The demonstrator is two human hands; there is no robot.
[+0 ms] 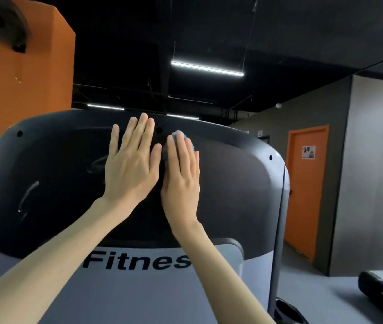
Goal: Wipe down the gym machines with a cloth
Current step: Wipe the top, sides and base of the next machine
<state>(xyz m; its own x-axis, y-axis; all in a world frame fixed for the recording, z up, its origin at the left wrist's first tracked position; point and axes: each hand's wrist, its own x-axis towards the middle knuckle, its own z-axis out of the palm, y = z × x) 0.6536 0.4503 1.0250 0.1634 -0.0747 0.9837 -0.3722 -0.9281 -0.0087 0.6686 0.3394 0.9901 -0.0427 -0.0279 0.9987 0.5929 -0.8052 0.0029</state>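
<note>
A gym machine fills the view: a dark curved shroud panel (52,164) above a grey cover (120,298) lettered "Fitnes". My left hand (132,164) lies flat on the dark panel with straight fingers. Just to its right, my right hand (182,174) presses a small grey-blue cloth (165,155) against the panel with straight fingers. Only the cloth's edges peek out above and left of those fingers. Pale smears (27,197) mark the panel's left side.
An orange pillar (33,73) stands behind the machine at the left. An orange door (305,192) sits in the grey wall at the right. The end of another machine (382,288) lies low on the grey floor at the right.
</note>
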